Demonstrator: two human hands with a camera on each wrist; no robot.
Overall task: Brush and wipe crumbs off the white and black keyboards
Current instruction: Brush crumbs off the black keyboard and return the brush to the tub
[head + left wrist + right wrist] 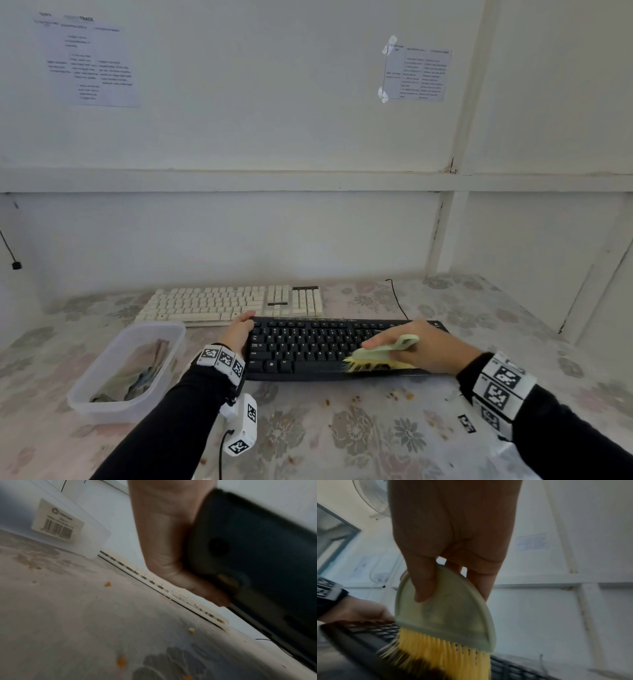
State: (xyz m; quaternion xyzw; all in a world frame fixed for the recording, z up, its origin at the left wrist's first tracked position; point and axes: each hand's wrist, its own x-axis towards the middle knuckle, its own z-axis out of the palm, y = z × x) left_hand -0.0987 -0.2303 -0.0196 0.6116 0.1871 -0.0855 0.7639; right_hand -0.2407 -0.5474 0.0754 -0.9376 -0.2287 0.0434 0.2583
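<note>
Under the brush (383, 356), black keyboard (308, 346) keys hidden.

A white-walled work booth: taped instruction sheets (416, 73), floral-clothed table (342, 438)

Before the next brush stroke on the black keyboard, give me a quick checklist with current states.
1. Brush gripped by right hand: ok, fingers and thumb curl round its pale green body.
2. Bristles on the black keyboard: ok, they splay against its near right keys.
3. Left hand steadying the keyboard: ok, it grips the left end, which looks raised in the left wrist view.
4. Crumbs landing off the keys: ok, several lie on the tablecloth in front.
5. Keys free of crumbs: cannot tell.
6. White keyboard brushed: cannot tell.
</note>
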